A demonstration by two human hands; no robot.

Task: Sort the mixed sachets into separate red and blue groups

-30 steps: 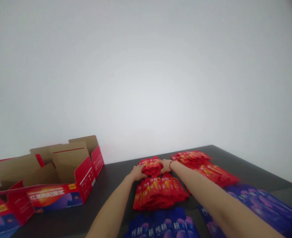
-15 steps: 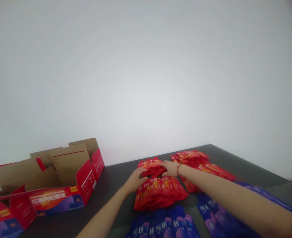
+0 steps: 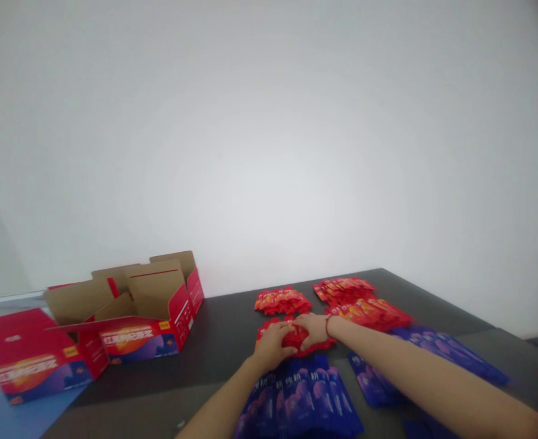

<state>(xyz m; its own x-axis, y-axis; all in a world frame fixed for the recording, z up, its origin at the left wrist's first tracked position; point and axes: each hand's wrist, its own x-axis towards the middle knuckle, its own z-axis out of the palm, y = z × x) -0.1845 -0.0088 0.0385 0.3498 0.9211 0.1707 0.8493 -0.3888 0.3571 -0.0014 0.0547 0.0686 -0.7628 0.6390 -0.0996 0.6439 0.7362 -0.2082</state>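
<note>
My left hand and my right hand lie close together on the near bundle of red sachets, fingers curled over it from both sides. The hands hide part of the bundle. Right behind them a second fanned bundle of red sachets rests on the dark table. Purple-blue sachets with white lettering lie overlapped just in front of my hands. A red cord circles my right wrist.
Open red cardboard boxes with raised brown flaps stand to the left. More red sachets lie at the back right, with purple-blue sachets nearer. A white wall rises behind the table.
Both hands have moved from the rear red bundle toward me, onto the nearer one. The rear bundle is now uncovered. The view has shifted, showing more of the boxes at left.
</note>
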